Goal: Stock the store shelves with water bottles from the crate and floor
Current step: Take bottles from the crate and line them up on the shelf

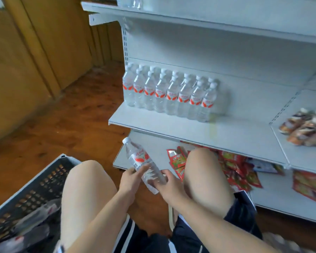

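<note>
One bottle [144,166] aslant (cap [126,140] up-left)

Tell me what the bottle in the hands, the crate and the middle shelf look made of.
Bottle: clear thin plastic, glossy; see-through body, white cap, red label. Crate: probably moulded plastic, matte dark grey, its wall pierced by a grid of holes. Shelf: likely painted sheet metal, smooth white, thin folded front edge.
</note>
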Motion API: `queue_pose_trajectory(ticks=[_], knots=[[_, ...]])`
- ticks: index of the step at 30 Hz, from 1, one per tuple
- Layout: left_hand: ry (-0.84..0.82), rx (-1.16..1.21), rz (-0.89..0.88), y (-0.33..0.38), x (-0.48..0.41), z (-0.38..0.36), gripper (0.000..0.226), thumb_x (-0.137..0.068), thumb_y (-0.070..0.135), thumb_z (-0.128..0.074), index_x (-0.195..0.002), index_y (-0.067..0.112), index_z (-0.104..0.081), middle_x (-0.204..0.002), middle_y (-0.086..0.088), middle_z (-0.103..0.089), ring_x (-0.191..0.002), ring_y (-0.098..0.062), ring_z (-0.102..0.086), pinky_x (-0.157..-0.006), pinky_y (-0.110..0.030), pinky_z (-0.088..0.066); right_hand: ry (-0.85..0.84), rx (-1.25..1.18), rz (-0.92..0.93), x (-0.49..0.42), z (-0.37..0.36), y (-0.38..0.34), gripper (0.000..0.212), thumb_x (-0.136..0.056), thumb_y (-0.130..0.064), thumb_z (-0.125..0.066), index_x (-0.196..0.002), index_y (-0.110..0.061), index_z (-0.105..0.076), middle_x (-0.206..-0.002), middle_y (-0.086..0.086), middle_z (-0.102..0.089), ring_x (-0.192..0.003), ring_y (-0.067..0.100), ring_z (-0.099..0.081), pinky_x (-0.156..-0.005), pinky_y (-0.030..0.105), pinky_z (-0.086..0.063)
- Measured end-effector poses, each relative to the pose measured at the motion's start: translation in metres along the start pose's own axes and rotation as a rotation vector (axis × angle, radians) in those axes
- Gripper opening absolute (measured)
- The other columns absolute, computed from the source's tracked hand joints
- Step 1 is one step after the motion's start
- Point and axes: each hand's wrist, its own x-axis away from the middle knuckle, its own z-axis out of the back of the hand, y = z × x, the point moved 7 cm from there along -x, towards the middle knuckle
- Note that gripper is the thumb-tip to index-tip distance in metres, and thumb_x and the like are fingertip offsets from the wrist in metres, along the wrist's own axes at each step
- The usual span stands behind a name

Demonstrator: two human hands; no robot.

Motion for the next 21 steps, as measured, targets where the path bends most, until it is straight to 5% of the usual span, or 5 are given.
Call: queue_pose_trajectory(ticks=[3,7,13,18,21], knots=[[-0.104,-0.119,-0.074,0.011,-0.002,-0.031,0.055,-0.075,0.062,-0.078,-0.108,0.018,-0.072,-0.099,0.003,-0.078,-0.090,-0.018,-0.076,-0.079,-0.033,-0.061,0.054,-0.029,-0.034,0.007,0.025,0.019,0.052,-0.084,-0.063,-0.070,-0.121,-0.030,-0.055,-0.099,-0.016,-0.061,-0.077,-0.005,-0.055,-0.060,0.013,-0.042],[-0.239,-0.196,-0.120,0.021,-0.004,-0.077,0.059,-0.061,0.062,-0.082,-0.101,0.020,-0.076,-0.096,0.001,-0.080,-0.091,-0.021,-0.077,-0.093,-0.052,-0.058,0.119,-0.129,-0.094,0.013,0.057,0.046,0.058,-0.085,-0.058,-0.071,-0.130,-0.031,-0.048,-0.109,-0.013,-0.058,-0.086,0.003,-0.055,-0.058,0.009,-0.038],[-0.312,-0.165,-0.195,0.025,0.001,-0.135,0.031,-0.081,0.024,-0.084,-0.109,0.015,-0.073,-0.100,-0.001,-0.079,-0.096,-0.017,-0.075,-0.080,-0.029,-0.056,0.251,-0.241,-0.134,0.015,0.087,0.086,0.057,-0.079,-0.061,-0.075,-0.125,-0.037,-0.050,-0.109,-0.016,-0.067,-0.097,0.002,-0.065,-0.086,0.027,-0.053],[-0.380,-0.237,-0.265,0.031,-0.011,-0.161,0.035,-0.081,0.021,-0.084,-0.113,0.016,-0.071,-0.105,-0.001,-0.078,-0.098,-0.018,-0.074,-0.086,-0.037,-0.059,0.322,-0.229,-0.105,0.004,0.105,0.096,0.052,-0.076,-0.071,-0.071,-0.119,-0.050,-0.050,-0.115,-0.023,-0.065,-0.103,-0.011,-0.059,-0.092,0.021,-0.050],[-0.446,-0.284,-0.319,0.046,-0.021,-0.181,0.036,-0.081,0.021,-0.083,-0.115,0.018,-0.071,-0.105,0.000,-0.078,-0.097,-0.019,-0.074,-0.086,-0.035,-0.059,0.303,-0.208,-0.074,-0.009,0.129,0.086,0.045,-0.084,-0.054,-0.074,-0.117,-0.054,-0.044,-0.116,-0.026,-0.060,-0.098,-0.020,-0.053,-0.081,0.004,-0.042]])
